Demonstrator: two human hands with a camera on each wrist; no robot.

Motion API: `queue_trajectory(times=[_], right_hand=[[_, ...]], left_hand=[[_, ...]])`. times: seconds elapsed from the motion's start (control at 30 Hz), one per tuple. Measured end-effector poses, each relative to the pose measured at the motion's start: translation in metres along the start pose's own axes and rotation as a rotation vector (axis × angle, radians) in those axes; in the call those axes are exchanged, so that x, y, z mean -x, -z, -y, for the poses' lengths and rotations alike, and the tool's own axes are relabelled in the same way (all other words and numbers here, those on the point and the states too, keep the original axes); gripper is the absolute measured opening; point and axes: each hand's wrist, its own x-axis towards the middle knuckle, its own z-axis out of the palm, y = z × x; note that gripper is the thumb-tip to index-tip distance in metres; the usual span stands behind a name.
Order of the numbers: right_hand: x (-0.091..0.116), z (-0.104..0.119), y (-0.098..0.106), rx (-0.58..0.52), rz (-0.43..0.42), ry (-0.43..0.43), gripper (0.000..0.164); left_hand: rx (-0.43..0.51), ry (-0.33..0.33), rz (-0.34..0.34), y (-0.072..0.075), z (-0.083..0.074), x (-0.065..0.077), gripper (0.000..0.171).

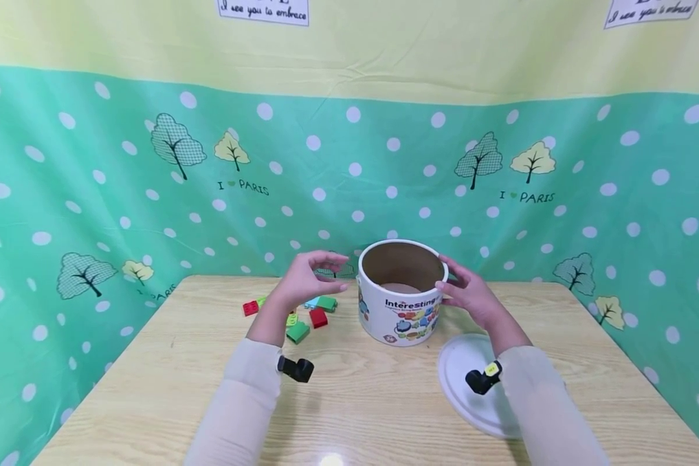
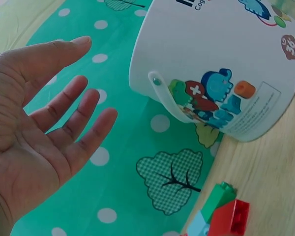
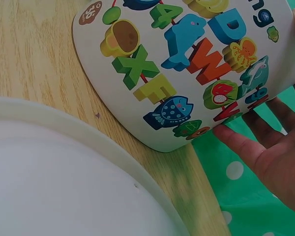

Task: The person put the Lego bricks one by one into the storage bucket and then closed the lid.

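A white toy bucket (image 1: 396, 318) with printed letters and pictures stands upright on the table, its top uncovered. Inside, its brown wall shows. My left hand (image 1: 304, 279) hovers just left of the rim, apart from it, thumb and fingers spread; in the left wrist view the palm (image 2: 44, 128) holds nothing. At the opposite side, my right hand (image 1: 468, 291) touches the bucket near the rim, thumb toward the front. In the right wrist view its spread fingers (image 3: 241, 145) lie along the printed wall. A white handle (image 2: 169, 98) hangs at the bucket's left side.
A round white lid (image 1: 463, 378) lies under my right forearm. Left of the bucket are several toy bricks, among them a red brick (image 1: 318, 317), a green brick (image 1: 298, 332) and another red brick (image 1: 250, 308). A green dotted curtain (image 1: 355, 168) hangs behind the wooden table (image 1: 361, 401).
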Motion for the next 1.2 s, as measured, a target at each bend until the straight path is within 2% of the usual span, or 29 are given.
queue_trajectory(times=[0.4, 0.8, 0.93, 1.2], right_hand=[[-0.001, -0.001, 0.001, -0.003, -0.001, -0.004, 0.08], [0.0, -0.001, 0.001, -0.01, -0.003, -0.005, 0.08], [0.001, -0.001, 0.002, -0.007, -0.005, -0.007, 0.08], [-0.001, -0.002, 0.001, 0.004, -0.011, -0.019, 0.082]], left_hand=[[-0.017, -0.031, -0.028, 0.014, 0.021, 0.027, 0.05], [-0.033, -0.004, -0.076, 0.035, 0.043, 0.062, 0.05], [-0.051, 0.021, -0.11, 0.041, 0.052, 0.072, 0.048], [-0.071, 0.086, -0.162, 0.059, 0.068, 0.092, 0.055]])
